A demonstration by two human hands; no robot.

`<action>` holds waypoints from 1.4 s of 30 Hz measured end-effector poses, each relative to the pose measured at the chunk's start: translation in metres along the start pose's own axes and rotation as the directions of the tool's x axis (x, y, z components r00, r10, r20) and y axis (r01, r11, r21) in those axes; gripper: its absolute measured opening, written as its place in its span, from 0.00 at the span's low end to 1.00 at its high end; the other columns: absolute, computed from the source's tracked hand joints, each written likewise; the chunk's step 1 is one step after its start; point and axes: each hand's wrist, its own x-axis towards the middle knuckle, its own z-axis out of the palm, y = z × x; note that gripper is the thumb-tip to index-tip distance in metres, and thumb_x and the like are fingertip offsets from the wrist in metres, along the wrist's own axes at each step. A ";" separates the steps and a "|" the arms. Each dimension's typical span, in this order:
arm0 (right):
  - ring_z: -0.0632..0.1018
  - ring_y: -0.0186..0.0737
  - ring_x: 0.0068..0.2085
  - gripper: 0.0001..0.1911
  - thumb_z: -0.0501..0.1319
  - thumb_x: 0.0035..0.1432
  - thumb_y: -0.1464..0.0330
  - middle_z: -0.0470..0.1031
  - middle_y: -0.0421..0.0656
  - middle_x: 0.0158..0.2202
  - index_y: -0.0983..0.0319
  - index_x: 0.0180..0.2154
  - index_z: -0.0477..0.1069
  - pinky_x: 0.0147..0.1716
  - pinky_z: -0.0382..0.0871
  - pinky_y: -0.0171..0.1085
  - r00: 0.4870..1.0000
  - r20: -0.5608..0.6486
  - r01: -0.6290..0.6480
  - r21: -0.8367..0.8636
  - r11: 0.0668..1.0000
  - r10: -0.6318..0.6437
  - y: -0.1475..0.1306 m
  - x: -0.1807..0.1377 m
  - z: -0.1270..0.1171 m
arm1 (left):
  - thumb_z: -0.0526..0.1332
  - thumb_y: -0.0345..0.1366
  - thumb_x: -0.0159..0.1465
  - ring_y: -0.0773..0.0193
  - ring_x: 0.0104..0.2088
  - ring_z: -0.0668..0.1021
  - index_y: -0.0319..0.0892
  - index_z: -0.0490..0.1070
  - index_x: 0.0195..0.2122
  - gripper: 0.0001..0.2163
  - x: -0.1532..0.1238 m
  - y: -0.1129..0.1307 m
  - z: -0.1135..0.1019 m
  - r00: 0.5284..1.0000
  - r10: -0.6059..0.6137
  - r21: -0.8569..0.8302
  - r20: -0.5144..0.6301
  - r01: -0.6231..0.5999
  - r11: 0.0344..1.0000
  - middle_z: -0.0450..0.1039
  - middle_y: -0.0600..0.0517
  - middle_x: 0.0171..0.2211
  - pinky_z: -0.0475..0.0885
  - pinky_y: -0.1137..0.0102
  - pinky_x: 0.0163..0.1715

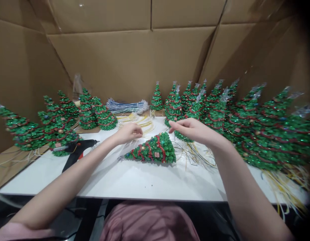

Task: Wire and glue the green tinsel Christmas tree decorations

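Note:
A small green artificial Christmas tree [155,150] with red garland, coloured beads and a pink gift piece lies on its side on the white table [134,182]. Its tip points left, and thin wires [195,155] trail from its base on the right. My left hand [129,131] is above the tree's tip side, fingers curled together; whatever they may hold is too small to make out. Over the base end hangs my right hand [186,128], its fingers bent but apart, with nothing visible in them.
Several upright decorated trees [217,110] crowd the right side, many star-topped; others [86,110] stand left. A black glue gun [82,145] lies beside my left forearm. Bundled blue and white wires [127,105] and loose yellow wires [144,123] lie behind. Cardboard walls [129,60] enclose the table.

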 end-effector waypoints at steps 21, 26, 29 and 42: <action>0.56 0.31 0.20 0.20 0.54 0.56 0.57 0.53 0.35 0.15 0.64 0.23 0.74 0.23 0.47 0.34 0.910 -0.415 0.014 0.021 1.000 -0.005 0.042 0.039 0.038 | 0.59 0.35 0.57 0.65 0.27 0.71 0.39 0.68 0.26 0.06 0.012 -0.034 0.024 0.947 -0.177 -0.118 -0.269 0.150 0.982 0.71 0.52 0.25 0.61 0.72 0.27; 0.56 0.31 0.20 0.20 0.54 0.56 0.58 0.53 0.35 0.15 0.65 0.24 0.74 0.23 0.48 0.34 0.910 -0.415 0.046 0.061 0.997 -0.016 0.043 0.040 0.042 | 0.57 0.35 0.59 0.66 0.29 0.73 0.39 0.67 0.31 0.05 0.007 -0.025 0.011 0.900 -0.186 -0.246 -0.393 0.093 0.965 0.72 0.52 0.28 0.64 0.73 0.29; 0.56 0.32 0.21 0.20 0.54 0.56 0.58 0.53 0.35 0.16 0.65 0.25 0.74 0.23 0.47 0.34 0.913 -0.405 0.073 0.075 0.995 -0.036 0.042 0.039 0.043 | 0.57 0.36 0.60 0.66 0.30 0.74 0.39 0.70 0.34 0.06 0.004 -0.018 0.009 0.875 -0.168 -0.290 -0.454 0.033 0.957 0.73 0.51 0.30 0.67 0.72 0.31; 0.60 0.32 0.25 0.17 0.56 0.57 0.57 0.62 0.38 0.23 0.63 0.34 0.74 0.25 0.51 0.34 0.952 -0.230 0.247 0.179 0.952 -0.204 0.033 0.036 0.045 | 0.57 0.34 0.63 0.66 0.33 0.74 0.40 0.73 0.34 0.06 -0.001 0.019 0.013 0.836 0.089 -0.184 -0.542 -0.221 0.958 0.75 0.51 0.32 0.67 0.72 0.33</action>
